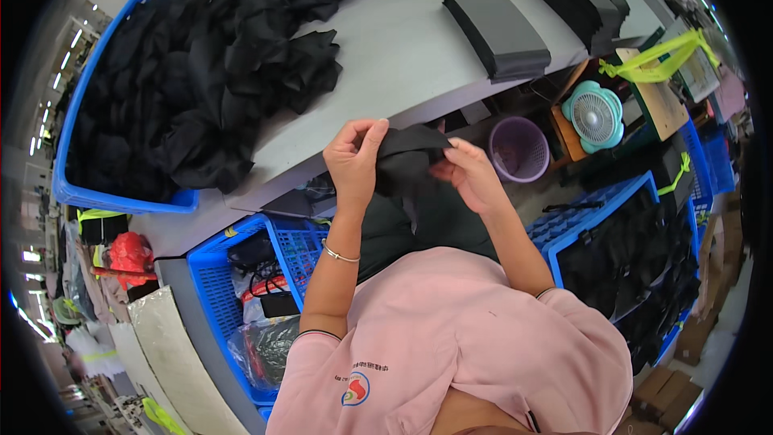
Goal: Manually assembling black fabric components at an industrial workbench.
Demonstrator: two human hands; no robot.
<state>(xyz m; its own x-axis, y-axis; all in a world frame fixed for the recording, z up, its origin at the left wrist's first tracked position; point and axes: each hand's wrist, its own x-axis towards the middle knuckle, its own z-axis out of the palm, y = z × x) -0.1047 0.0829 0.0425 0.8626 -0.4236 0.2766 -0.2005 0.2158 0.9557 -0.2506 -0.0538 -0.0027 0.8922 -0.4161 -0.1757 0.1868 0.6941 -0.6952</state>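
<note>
A small piece of black fabric (pixel 407 155) is stretched between my two hands, over my lap at the table's front edge. My left hand (pixel 355 155) pinches its left end between thumb and fingers. At the upper right corner, my right hand (pixel 471 173) grips the cloth, its fingertips partly behind it. A large loose heap of black fabric pieces (pixel 201 72) lies on the table to the left, spilling out of a blue crate (pixel 68 157). Neat stacks of flat dark pieces, one with a grey top (pixel 499 26), stand on the table's right side.
The grey tabletop (pixel 370 64) curves across ahead of me. A blue crate (pixel 211 306) with bagged items sits at my left, and another blue crate (pixel 555 250) full of black pieces at my right. Below the table are a purple basket (pixel 519 149) and a turquoise fan (pixel 594 117).
</note>
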